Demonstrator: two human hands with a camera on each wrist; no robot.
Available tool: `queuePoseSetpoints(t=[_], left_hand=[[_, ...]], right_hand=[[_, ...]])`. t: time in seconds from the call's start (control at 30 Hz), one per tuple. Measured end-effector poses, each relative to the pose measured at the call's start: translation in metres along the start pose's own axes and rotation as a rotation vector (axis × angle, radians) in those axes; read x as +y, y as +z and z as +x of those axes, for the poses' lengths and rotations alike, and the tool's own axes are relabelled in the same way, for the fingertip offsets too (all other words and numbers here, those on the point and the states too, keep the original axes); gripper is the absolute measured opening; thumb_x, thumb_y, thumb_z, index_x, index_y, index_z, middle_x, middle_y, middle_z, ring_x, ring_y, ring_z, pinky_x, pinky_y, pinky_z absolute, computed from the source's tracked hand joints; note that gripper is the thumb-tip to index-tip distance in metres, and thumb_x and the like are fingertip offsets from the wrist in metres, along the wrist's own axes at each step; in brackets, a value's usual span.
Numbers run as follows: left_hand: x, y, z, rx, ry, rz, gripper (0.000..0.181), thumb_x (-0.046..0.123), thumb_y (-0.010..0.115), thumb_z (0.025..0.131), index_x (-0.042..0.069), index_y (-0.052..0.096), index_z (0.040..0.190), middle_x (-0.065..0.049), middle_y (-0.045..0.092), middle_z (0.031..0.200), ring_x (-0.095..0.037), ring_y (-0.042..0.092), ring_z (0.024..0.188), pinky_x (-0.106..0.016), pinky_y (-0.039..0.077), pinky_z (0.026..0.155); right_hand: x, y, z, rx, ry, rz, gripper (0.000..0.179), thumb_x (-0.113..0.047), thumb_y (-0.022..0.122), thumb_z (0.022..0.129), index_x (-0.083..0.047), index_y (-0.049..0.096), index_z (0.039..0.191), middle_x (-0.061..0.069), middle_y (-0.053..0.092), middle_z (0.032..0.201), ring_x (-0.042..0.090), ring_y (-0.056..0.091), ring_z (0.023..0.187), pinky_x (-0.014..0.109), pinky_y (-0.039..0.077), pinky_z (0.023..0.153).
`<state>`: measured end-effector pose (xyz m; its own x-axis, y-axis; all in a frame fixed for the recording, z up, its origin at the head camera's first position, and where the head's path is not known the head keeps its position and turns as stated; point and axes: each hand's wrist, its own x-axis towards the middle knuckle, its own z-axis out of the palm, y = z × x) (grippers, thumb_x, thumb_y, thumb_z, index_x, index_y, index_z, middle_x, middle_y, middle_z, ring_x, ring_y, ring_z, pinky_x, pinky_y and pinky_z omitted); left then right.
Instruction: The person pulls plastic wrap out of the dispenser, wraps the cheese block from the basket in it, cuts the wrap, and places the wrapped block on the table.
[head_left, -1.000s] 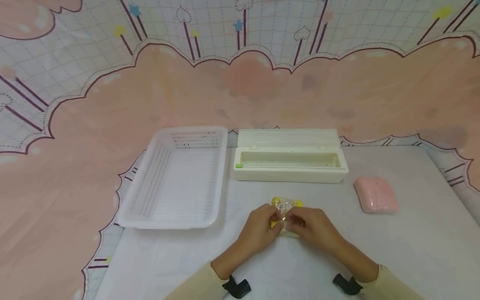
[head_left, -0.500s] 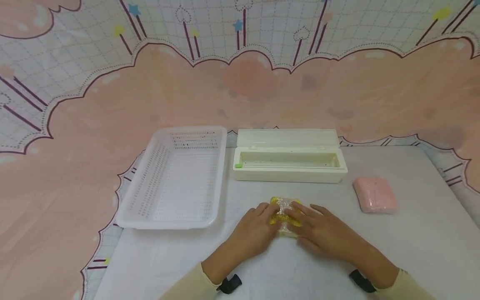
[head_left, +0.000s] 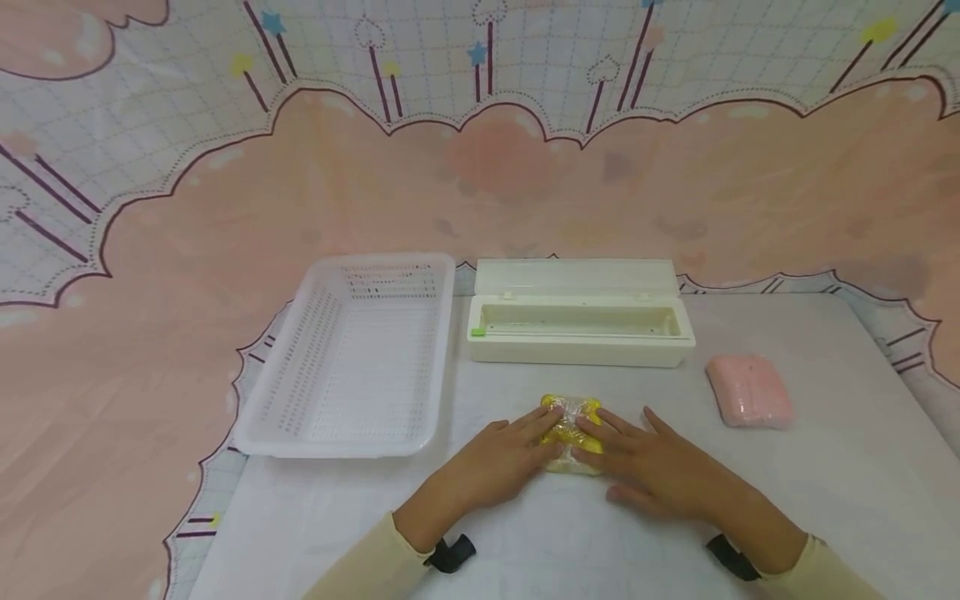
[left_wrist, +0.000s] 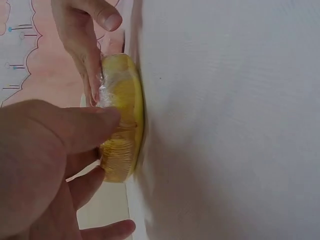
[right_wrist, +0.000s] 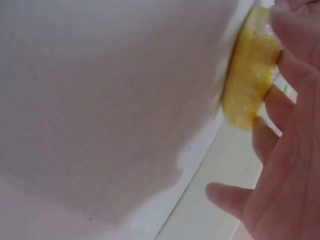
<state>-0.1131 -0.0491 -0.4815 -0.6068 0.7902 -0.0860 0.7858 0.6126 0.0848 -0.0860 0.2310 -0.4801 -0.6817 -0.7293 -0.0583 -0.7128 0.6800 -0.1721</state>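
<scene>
A yellow block wrapped in clear film (head_left: 568, 435) lies on the white table in front of me. My left hand (head_left: 495, 468) rests its fingertips on the block's left part, fingers extended. From the other side, my right hand (head_left: 663, 473) touches its top with spread, fairly straight fingers. In the left wrist view, the film looks wrinkled along the edge of the yellow block (left_wrist: 127, 145), with my thumb against it. The right wrist view has several fingertips along the yellow block (right_wrist: 245, 75), the little finger standing off it. Its underside is hidden.
Behind the block stands a long cream box (head_left: 581, 352) with its lid raised and a green slider on its front edge. A white perforated basket (head_left: 435, 375) is at left. To the right lies a pink film-wrapped block (head_left: 750, 392).
Both hands were pinching at the film over the block's middle; the fingers have since straightened and spread flat over it. The wrists have moved apart. The block stays in place.
</scene>
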Motion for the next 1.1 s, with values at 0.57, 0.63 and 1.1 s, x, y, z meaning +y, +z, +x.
queuePoseSetpoints(t=[0.57,0.63,1.1], left_hand=[[-0.009,0.011,0.014,0.167,0.068,-0.134,0.019,0.022,0.071,0.095,0.024,0.067,0.113,-0.004,0.047,0.158,-0.022,0.056,0.137,-0.033,0.055,0.100],[-0.012,0.012,0.014,0.174,0.081,-0.160,0.017,0.022,0.066,0.098,0.025,0.066,0.114,-0.002,0.048,0.157,-0.021,0.056,0.136,-0.033,0.055,0.100],[-0.006,0.007,0.008,0.091,-0.073,-1.040,0.030,0.035,0.049,0.108,0.023,0.050,0.135,0.003,0.066,0.127,-0.004,0.061,0.114,-0.027,0.050,0.103]], right_hand=[[0.009,0.005,0.017,0.125,-0.071,0.000,0.057,-0.020,0.077,0.089,-0.035,0.061,0.141,0.006,0.052,0.154,0.036,0.043,0.147,0.072,0.037,0.108],[0.010,0.006,0.019,0.184,-0.113,0.022,0.051,-0.016,0.076,0.088,-0.030,0.066,0.137,0.011,0.057,0.149,0.038,0.049,0.141,0.070,0.041,0.105],[-0.001,0.001,0.017,0.381,0.190,0.662,0.026,-0.009,0.057,0.103,-0.017,0.068,0.125,-0.003,0.075,0.111,0.009,0.071,0.098,0.027,0.060,0.084]])
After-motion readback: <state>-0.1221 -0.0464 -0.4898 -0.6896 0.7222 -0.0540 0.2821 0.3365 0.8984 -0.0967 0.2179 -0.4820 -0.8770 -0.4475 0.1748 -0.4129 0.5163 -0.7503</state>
